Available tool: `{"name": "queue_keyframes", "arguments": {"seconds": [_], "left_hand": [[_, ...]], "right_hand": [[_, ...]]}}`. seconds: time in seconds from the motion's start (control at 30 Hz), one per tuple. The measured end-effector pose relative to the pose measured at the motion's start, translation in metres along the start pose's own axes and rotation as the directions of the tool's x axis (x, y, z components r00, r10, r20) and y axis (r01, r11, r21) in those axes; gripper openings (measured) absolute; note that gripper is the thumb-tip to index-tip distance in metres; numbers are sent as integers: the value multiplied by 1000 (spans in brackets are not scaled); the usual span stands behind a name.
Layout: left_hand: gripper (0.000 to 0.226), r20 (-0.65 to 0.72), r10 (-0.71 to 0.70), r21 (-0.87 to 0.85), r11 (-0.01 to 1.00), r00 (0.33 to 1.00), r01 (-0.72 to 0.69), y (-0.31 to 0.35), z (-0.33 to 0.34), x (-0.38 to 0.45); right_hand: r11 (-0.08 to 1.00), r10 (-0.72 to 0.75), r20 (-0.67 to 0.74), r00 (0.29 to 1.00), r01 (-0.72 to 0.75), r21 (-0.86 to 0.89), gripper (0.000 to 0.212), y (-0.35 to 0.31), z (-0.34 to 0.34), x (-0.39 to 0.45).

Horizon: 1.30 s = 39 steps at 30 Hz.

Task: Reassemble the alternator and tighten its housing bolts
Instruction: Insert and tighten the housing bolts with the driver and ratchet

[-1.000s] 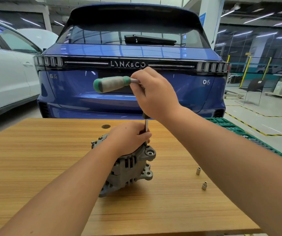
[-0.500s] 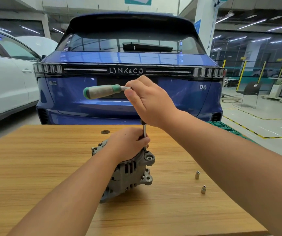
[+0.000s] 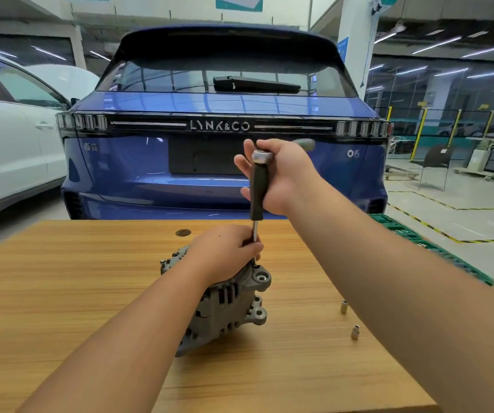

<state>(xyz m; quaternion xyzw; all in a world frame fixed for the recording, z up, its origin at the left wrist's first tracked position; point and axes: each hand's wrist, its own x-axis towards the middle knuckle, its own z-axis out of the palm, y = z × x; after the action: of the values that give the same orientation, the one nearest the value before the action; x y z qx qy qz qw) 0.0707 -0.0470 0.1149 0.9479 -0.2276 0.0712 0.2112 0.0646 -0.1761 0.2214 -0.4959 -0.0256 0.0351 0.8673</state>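
Now the left hand (image 3: 224, 254) is gripping the alternator (image 3: 227, 302) on the wooden table (image 3: 61, 293) and pinching the ratchet's shaft (image 3: 255, 231), while the right hand (image 3: 284, 177) is closing around its blurred, probably green handle (image 3: 303, 143); two sockets (image 3: 344, 307) are lying right.

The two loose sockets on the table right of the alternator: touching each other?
Apart. The head view shows bare wood between the far socket and the near socket on the table.

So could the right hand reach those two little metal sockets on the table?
Probably yes: the sockets lie in the open beside the right forearm. But the right hand is busy gripping the ratchet, so it would have to let go first.
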Motion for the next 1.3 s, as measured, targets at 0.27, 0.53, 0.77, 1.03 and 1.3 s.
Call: {"name": "queue_keyframes", "arguments": {"seconds": [0.27,0.53,0.77,1.03,1.3], "left_hand": [[20,-14,19,-5,1000,1000,-19,-1,1,-2],[20,-22,8,-6,1000,1000,-8,0,1,-2],[21,-8,10,-6,1000,1000,-10,0,0,-1],[24,-1,4,-21,1000,1000,-4,3,-1,-4],[19,6,-3,-27,1000,1000,3,3,-2,-4]], "right_hand": [[-124,-807,476,349,688,-715,17,44,-15,-3],[-196,-683,551,479,607,-770,23,41,-14,0],[-169,-491,614,618,624,-763,45,28,-16,-6],[-445,-388,328,861,137,-885,37,-13,22,-2],[933,10,-14,1000,-15,-359,16,-7,12,0]]}}
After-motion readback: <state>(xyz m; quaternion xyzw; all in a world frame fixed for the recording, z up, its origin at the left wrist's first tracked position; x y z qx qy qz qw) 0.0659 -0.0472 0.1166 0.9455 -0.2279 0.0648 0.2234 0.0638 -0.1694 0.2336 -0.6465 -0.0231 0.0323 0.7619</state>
